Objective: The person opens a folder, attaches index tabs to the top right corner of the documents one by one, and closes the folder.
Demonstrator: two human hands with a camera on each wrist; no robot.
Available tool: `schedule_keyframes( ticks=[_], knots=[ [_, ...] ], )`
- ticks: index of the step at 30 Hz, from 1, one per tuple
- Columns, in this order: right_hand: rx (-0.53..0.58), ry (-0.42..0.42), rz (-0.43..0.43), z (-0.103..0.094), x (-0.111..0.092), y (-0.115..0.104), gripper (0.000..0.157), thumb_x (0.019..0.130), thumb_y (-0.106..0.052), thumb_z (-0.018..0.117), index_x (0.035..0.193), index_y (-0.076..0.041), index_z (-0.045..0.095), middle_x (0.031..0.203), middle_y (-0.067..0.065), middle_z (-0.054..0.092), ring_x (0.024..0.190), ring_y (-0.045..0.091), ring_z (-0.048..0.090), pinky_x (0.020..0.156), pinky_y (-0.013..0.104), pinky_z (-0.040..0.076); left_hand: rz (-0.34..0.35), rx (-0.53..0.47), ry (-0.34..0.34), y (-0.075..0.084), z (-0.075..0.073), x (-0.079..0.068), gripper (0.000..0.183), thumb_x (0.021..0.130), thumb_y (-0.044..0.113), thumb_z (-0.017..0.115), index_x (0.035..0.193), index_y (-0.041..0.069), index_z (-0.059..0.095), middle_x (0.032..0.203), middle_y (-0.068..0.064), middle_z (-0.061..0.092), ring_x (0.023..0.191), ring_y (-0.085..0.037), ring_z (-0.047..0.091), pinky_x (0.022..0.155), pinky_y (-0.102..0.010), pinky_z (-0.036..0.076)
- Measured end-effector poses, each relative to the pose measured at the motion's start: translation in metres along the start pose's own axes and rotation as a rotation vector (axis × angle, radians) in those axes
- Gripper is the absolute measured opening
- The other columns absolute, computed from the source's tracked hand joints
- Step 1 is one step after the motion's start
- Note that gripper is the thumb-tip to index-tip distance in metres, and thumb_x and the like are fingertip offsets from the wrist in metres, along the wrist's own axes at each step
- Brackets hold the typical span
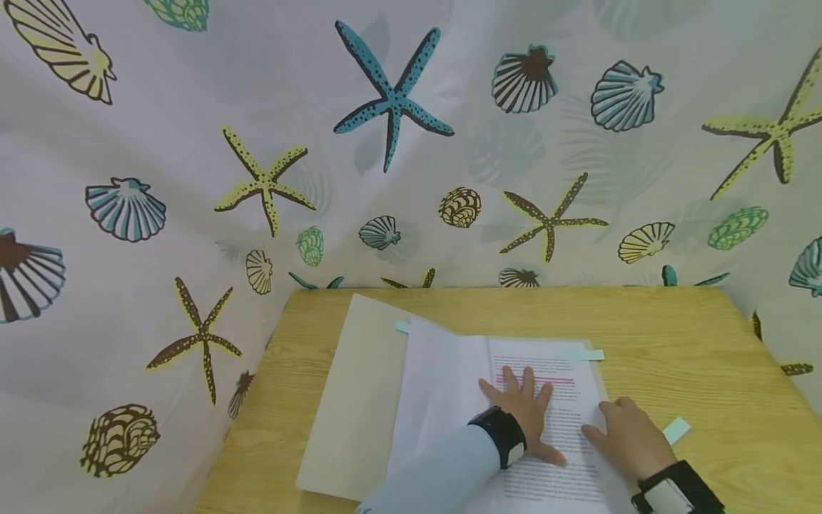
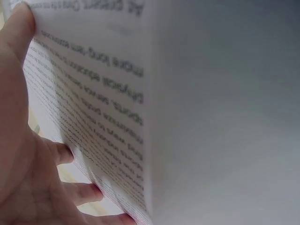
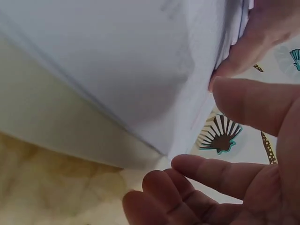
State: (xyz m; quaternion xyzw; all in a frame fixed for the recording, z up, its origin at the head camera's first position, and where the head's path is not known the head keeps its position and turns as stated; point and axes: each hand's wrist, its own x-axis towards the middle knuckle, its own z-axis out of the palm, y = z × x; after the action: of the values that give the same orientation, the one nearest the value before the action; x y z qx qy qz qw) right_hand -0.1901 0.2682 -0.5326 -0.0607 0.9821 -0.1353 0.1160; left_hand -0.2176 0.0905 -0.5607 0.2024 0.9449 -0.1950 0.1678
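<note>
Booklet (image 1: 443, 400), under left grip (image 1: 525, 414), beside right grip (image 1: 632, 437)

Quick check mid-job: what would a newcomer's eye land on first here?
Probably the big blue starfish printed on the cloth beyond the table. Then, likely, the left hand, spread on a printed page with pink marking, and the right hand by that page's right edge.

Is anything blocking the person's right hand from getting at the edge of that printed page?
Nothing visible does: the right hand is at the right edge of the printed page. The left hand lies spread on the page, but not between them; a pale tab shows beyond the right hand.
</note>
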Motion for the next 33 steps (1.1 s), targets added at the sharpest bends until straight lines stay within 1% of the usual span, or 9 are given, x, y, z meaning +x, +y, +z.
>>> schedule_keyframes(
  ticks=[3,5,9,14,20,27,30,33],
  knots=[
    [0.002,0.028,-0.005,0.009,-0.007,0.004,0.058,0.081,-0.037,0.070,0.105,0.015,0.058,0.094,0.031,0.056,0.081,0.040,0.058,0.070,0.057,0.049,0.002,0.000,-0.006,0.001,-0.001,-0.001,0.124,0.043,0.101,0.030,0.147,0.043,-0.002,0.157,0.001,0.007,0.137,-0.036,0.016,0.087,-0.070,0.036],
    [0.014,0.031,-0.009,0.011,-0.008,0.004,0.059,0.082,-0.037,0.069,0.106,0.016,0.058,0.093,0.030,0.056,0.081,0.039,0.058,0.070,0.056,0.049,0.001,-0.004,-0.005,-0.001,-0.002,-0.001,0.124,0.043,0.101,0.031,0.147,0.043,-0.002,0.157,0.001,0.006,0.137,-0.036,0.016,0.088,-0.070,0.035],
    [0.040,0.008,0.011,0.012,-0.006,0.005,0.062,0.082,-0.038,0.069,0.108,0.017,0.056,0.094,0.031,0.054,0.082,0.039,0.058,0.071,0.056,0.049,0.004,-0.006,0.001,-0.001,-0.001,0.000,0.124,0.043,0.101,0.032,0.147,0.043,-0.002,0.157,0.001,0.007,0.137,-0.036,0.016,0.088,-0.070,0.035],
    [0.081,0.002,0.046,0.014,-0.006,0.007,0.064,0.083,-0.036,0.068,0.114,0.018,0.052,0.098,0.033,0.052,0.085,0.041,0.056,0.073,0.057,0.049,0.007,-0.017,0.003,0.000,0.001,0.001,0.123,0.043,0.101,0.031,0.147,0.043,-0.002,0.157,0.001,0.007,0.137,-0.036,0.015,0.088,-0.071,0.034],
    [0.113,-0.016,0.074,0.011,-0.004,0.006,0.066,0.085,-0.037,0.066,0.117,0.019,0.048,0.100,0.034,0.052,0.087,0.042,0.055,0.073,0.056,0.048,0.006,-0.026,0.001,0.000,0.000,-0.001,0.123,0.043,0.101,0.032,0.147,0.044,-0.002,0.157,0.001,0.006,0.137,-0.036,0.015,0.088,-0.071,0.034],
    [0.182,-0.031,0.091,0.013,-0.004,0.011,0.069,0.085,-0.039,0.065,0.119,0.018,0.046,0.109,0.037,0.050,0.099,0.048,0.051,0.077,0.059,0.047,0.010,-0.021,0.000,0.001,-0.001,-0.001,0.124,0.043,0.100,0.032,0.148,0.043,-0.001,0.157,0.000,0.007,0.136,-0.036,0.016,0.088,-0.070,0.035],
    [0.222,-0.030,0.090,0.014,-0.003,0.014,0.070,0.085,-0.039,0.066,0.120,0.017,0.044,0.109,0.035,0.053,0.097,0.044,0.054,0.076,0.057,0.048,0.004,-0.015,0.000,0.001,-0.001,-0.002,0.124,0.043,0.101,0.032,0.148,0.043,-0.001,0.157,0.001,0.007,0.136,-0.036,0.017,0.088,-0.070,0.035],
    [0.262,-0.045,0.098,0.014,-0.003,0.015,0.069,0.085,-0.038,0.067,0.121,0.016,0.043,0.102,0.029,0.058,0.088,0.035,0.058,0.070,0.051,0.051,-0.002,-0.017,-0.001,0.000,-0.004,-0.005,0.123,0.044,0.100,0.032,0.148,0.043,-0.001,0.157,0.001,0.007,0.137,-0.036,0.016,0.088,-0.070,0.035]
  ],
)
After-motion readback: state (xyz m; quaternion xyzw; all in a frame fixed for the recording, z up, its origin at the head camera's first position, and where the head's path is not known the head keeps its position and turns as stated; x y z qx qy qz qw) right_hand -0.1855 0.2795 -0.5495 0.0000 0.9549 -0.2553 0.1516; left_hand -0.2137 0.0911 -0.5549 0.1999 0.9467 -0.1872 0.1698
